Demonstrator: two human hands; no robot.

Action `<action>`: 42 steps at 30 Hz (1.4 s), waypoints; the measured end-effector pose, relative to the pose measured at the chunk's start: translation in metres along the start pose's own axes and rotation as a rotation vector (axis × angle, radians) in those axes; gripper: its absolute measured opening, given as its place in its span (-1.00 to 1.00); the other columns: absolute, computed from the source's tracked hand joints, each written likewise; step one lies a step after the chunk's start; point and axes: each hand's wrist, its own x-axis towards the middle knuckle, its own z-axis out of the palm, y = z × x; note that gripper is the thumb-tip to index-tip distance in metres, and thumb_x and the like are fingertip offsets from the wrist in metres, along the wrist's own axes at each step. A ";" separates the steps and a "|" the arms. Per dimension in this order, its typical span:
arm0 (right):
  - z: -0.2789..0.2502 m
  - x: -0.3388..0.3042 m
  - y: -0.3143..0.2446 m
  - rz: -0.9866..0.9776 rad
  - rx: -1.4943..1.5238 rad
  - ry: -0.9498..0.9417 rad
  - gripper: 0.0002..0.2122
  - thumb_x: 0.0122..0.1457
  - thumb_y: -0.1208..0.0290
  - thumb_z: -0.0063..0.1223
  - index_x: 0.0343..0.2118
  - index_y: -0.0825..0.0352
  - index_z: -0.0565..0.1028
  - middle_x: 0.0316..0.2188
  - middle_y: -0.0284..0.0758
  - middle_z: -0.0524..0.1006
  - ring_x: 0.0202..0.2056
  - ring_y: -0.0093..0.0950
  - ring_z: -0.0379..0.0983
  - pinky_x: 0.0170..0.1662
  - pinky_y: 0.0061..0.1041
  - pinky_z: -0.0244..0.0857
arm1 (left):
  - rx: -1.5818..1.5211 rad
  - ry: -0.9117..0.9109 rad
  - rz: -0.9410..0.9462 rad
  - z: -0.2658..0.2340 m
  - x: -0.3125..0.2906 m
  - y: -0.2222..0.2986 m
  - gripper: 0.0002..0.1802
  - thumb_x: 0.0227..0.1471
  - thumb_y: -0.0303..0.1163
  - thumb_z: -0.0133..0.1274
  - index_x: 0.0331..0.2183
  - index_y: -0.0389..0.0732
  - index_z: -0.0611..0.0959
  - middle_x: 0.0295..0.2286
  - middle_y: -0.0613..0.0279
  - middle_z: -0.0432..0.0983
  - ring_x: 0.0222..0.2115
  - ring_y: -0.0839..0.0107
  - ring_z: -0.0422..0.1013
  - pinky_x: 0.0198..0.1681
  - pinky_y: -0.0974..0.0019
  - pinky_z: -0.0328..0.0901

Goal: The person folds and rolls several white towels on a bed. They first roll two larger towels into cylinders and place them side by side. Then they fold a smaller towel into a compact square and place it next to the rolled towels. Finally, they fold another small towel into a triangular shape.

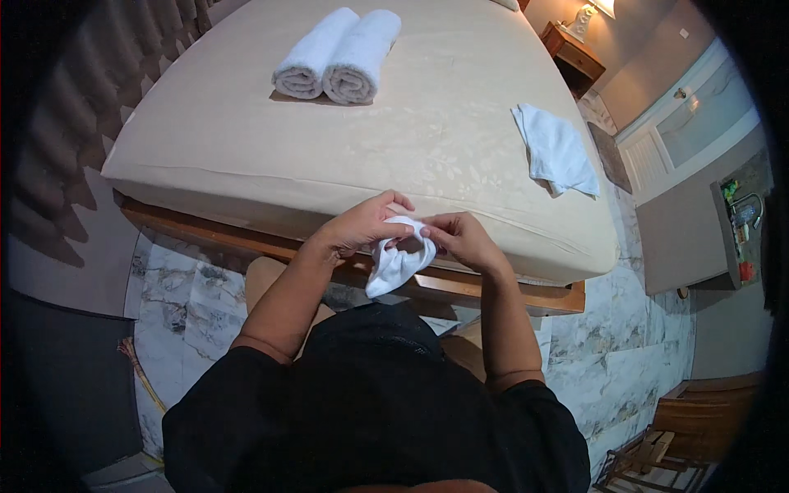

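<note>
Between my two hands, just in front of the bed's near edge, hangs a small white cloth item that looks like a sock (393,269). Its opening is stretched into a loop at the top, and its closed end droops down toward my lap. My left hand (362,228) grips the loop's left side, thumb over the rim, with some fingers raised. On the other side, my right hand (465,240) pinches the rim between thumb and fingers. Part of the fingers behind the fabric is hidden.
Two rolled white towels (352,70) lie side by side on the cream-covered bed (448,107). A white cloth (556,152) rests near the bed's right edge. A wooden bed frame (526,297) runs below the mattress. A counter with a faucet (744,209) stands at right.
</note>
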 end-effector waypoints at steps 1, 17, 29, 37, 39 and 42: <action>-0.007 0.004 0.012 0.022 0.085 -0.136 -0.72 0.20 0.36 0.07 -0.12 0.44 0.52 -0.40 -0.42 0.57 -0.45 -0.71 0.38 -0.40 -0.65 0.30 | 0.008 -0.038 0.009 0.001 -0.002 0.002 -0.66 0.03 -0.47 0.12 -0.16 -0.28 0.40 -0.53 0.32 0.45 -0.62 0.67 0.32 -0.57 0.60 0.19; 0.068 -0.026 0.031 -0.133 1.391 -0.358 -0.54 0.16 0.34 0.07 0.05 0.50 0.31 -0.04 -0.13 0.44 -0.04 -0.33 0.44 0.07 -0.32 0.32 | 0.067 -0.311 0.215 0.020 -0.030 0.030 -0.46 -0.11 -0.53 0.20 -0.03 -0.32 0.48 -0.22 0.19 0.50 -0.13 0.43 0.41 -0.02 0.32 0.29; 0.061 -0.041 0.009 -0.166 1.282 -0.302 -0.49 0.14 0.34 0.11 0.08 0.51 0.26 0.00 -0.14 0.40 0.02 -0.41 0.37 0.06 -0.48 0.31 | 0.215 -0.059 0.518 0.028 -0.034 0.019 -0.82 -0.07 -0.50 0.22 -0.31 -0.28 0.68 -0.27 0.26 0.25 -0.22 0.47 0.34 -0.07 0.40 0.24; 0.059 -0.043 0.016 -0.109 0.927 -0.210 -0.82 0.17 0.43 0.07 -0.22 0.42 0.49 -0.35 -0.34 0.52 -0.45 -0.62 0.40 -0.33 -0.63 0.33 | -0.161 0.105 0.541 0.028 -0.031 0.002 -0.82 0.10 -0.37 0.08 -0.37 -0.29 0.65 -0.21 0.22 0.40 -0.22 0.43 0.41 -0.09 0.29 0.34; 0.055 -0.048 0.005 -0.203 0.679 -0.137 -0.89 0.19 0.51 0.02 -0.27 0.40 0.53 -0.38 -0.38 0.51 -0.44 -0.66 0.38 -0.36 -0.67 0.27 | -0.266 0.164 0.546 0.032 -0.035 0.006 -0.79 0.10 -0.33 0.07 -0.37 -0.28 0.65 -0.23 0.15 0.47 -0.17 0.38 0.41 -0.06 0.27 0.33; 0.052 -0.053 0.002 -0.336 0.476 -0.031 -0.90 0.18 0.56 -0.01 -0.30 0.45 0.53 -0.38 -0.39 0.50 -0.42 -0.65 0.37 -0.36 -0.67 0.26 | -0.461 0.247 0.549 0.030 -0.037 0.009 -0.79 0.10 -0.32 0.06 -0.37 -0.27 0.63 -0.35 0.10 0.56 -0.21 0.30 0.45 -0.06 0.19 0.36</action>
